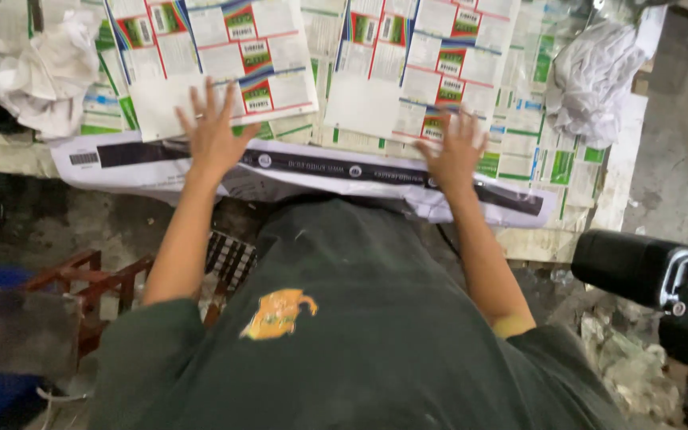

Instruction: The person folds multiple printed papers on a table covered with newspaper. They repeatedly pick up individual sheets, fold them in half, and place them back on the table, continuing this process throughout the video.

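On the table edge: two flat printed sheets side by side, one under each hand
Left hand (213, 131): fingers spread wide, palm down — resting on the lower edge of the left printed sheet (216, 60), gripping nothing
Right hand (455, 151): fingers spread, a little blurred, palm down on the lower edge of the right printed sheet (420, 68), gripping nothing
Left printed sheet: white card with red, green and blue label blocks, lying flat, tilted slightly, just beside the right one with a narrow gap between
Right printed sheet: same kind of card, flat, its lower left part plain white
Under both sheets: a layer of similar green-and-white printed paper (547, 151) covering the table top
Near edge: a long white strip with a dark band (320, 171) hanging over the front of the table, just below both wrists
Far left: crumpled white cloth (37, 68) on the table corner
Far right: crumpled pale plastic bag (595, 76) — well apart from the right hand
Lower view: dark green shirt (376, 334) with an orange patch, filling the foreground
Lower left: reddish wooden stool frame (93, 287) on the floor
Lower right: black padded seat with a metal bracket (646, 267)
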